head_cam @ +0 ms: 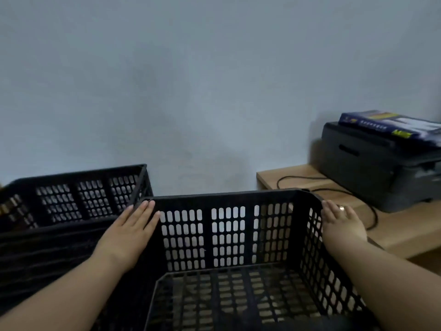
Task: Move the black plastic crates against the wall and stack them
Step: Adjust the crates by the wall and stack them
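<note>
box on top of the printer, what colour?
Dark blue with yellow markings, on the box atop the printer; head view, somewhat blurred.

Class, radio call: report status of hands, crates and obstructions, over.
Left hand and right hand flat on near crate sides. Second crate left, by the wall. Printer and cable close right.

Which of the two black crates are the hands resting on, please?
The nearer crate, centre frame, with both palms flat on its side walls; the other crate sits untouched to its left.

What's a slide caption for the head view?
Both hands, left and right, press flat on a black crate's sides near the wall.
</note>
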The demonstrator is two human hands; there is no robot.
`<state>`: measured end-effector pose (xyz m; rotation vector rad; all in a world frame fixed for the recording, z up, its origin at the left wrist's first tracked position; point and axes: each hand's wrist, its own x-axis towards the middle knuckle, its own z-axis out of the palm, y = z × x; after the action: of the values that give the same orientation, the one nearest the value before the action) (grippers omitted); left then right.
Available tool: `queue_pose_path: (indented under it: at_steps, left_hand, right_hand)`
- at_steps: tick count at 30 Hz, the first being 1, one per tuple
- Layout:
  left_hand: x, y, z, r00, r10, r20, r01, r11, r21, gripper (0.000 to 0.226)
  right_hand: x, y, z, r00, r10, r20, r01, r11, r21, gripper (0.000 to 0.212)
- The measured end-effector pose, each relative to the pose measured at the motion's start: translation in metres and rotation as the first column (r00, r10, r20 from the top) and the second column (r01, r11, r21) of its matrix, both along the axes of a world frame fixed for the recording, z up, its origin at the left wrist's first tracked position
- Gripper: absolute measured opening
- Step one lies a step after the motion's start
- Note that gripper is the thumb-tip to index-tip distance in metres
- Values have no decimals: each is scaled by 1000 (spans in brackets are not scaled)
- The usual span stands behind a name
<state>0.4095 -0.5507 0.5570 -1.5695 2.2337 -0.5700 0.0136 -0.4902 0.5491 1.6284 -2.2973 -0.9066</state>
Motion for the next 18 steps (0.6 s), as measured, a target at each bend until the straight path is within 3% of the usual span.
queue_pose_path:
  at_steps: [10,18]
  left_hand:
    - [4,-31,176,998,17,58,0,961,-277,85]
    - [53,-81,262,987,149,55,-116,910,-398,98]
  right_hand:
    - [-2,-20,161,1000,-16,-6,13,948,-319,55]
    - [33,-106,256,997,79,22,-61,890,-451,58]
